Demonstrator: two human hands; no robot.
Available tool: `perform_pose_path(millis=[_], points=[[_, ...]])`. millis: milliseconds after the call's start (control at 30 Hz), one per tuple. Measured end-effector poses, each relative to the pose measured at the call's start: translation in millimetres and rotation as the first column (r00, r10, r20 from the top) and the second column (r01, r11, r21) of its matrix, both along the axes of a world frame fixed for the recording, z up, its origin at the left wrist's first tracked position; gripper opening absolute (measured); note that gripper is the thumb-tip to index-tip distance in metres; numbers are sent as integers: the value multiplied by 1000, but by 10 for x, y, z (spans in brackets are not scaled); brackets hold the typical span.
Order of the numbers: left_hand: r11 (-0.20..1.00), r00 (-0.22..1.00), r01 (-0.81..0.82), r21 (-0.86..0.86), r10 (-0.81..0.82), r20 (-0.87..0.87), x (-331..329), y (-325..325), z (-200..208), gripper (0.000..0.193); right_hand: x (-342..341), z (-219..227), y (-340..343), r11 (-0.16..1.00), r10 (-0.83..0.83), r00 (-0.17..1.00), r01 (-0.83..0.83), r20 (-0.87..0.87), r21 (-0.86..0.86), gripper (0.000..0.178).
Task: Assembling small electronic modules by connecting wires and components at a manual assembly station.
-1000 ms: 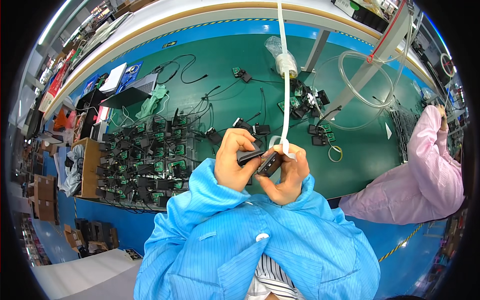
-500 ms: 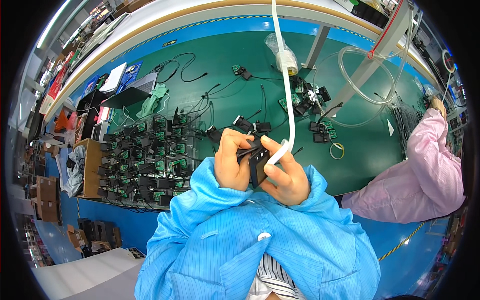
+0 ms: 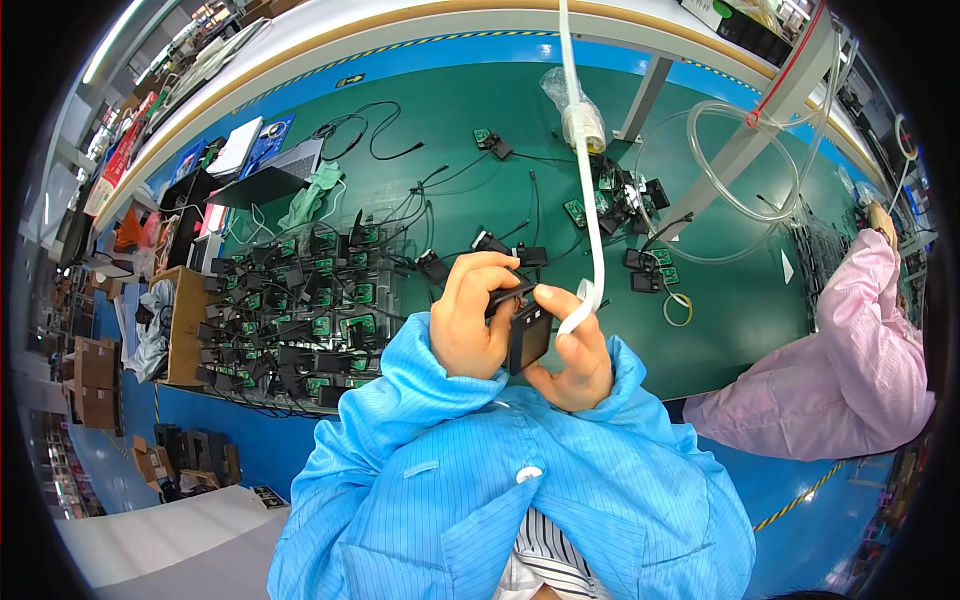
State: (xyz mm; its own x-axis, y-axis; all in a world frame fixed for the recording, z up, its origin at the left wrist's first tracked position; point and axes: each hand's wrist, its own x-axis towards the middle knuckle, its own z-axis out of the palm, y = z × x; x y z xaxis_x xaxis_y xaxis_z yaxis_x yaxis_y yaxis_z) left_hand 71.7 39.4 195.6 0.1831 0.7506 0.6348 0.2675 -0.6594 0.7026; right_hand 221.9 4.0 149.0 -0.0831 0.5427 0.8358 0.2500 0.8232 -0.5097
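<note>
My left hand [image 3: 467, 318] is closed around a flat black plastic piece [image 3: 508, 293], mostly hidden behind its fingers. My right hand [image 3: 578, 358] grips a black rectangular housing [image 3: 531, 336] between fingers and thumb, its dark flat face tilted toward me. The two black pieces almost meet in front of my chest, and whether they touch I cannot tell. A white tube or band [image 3: 588, 210] comes down from above, and its curled lower end lies against my right hand's fingers.
Green circuit boards with black modules fill a clear tray [image 3: 300, 310] on the green table [image 3: 450, 120]. More modules [image 3: 645, 265] lie farther right. Coiled clear tubing [image 3: 745, 205] hangs by a post. A person in a pink sleeve [image 3: 850, 320] works at right. A laptop [image 3: 270, 180] stands at back left.
The black housing in my right hand has turned, showing more of its flat face, with a gap visible beside the left hand's piece. The whole view has shifted slightly.
</note>
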Motion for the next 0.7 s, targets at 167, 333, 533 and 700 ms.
perform_pose_path(millis=[167, 333, 533, 700], points=[[997, 998, 52, 50, -54, 36, -9, 46, -68, 32, 143, -132, 128, 952, -163, 946, 77, 279, 296, 83], [988, 989, 145, 59, -147, 28, -51, 42, -123, 31, 168, -15, 174, 918, -186, 934, 54, 305, 393, 83], [954, 962, 269, -129, -260, 83, -115, 98, -163, 32, 53, 67, 167, 973, 221, 975, -220, 0, 70, 88], [626, 821, 566, -536, -369, 436, -169, 131, -130, 33, 83, 50, 190, 980, 182, 982, -185, -46, -78, 102]])
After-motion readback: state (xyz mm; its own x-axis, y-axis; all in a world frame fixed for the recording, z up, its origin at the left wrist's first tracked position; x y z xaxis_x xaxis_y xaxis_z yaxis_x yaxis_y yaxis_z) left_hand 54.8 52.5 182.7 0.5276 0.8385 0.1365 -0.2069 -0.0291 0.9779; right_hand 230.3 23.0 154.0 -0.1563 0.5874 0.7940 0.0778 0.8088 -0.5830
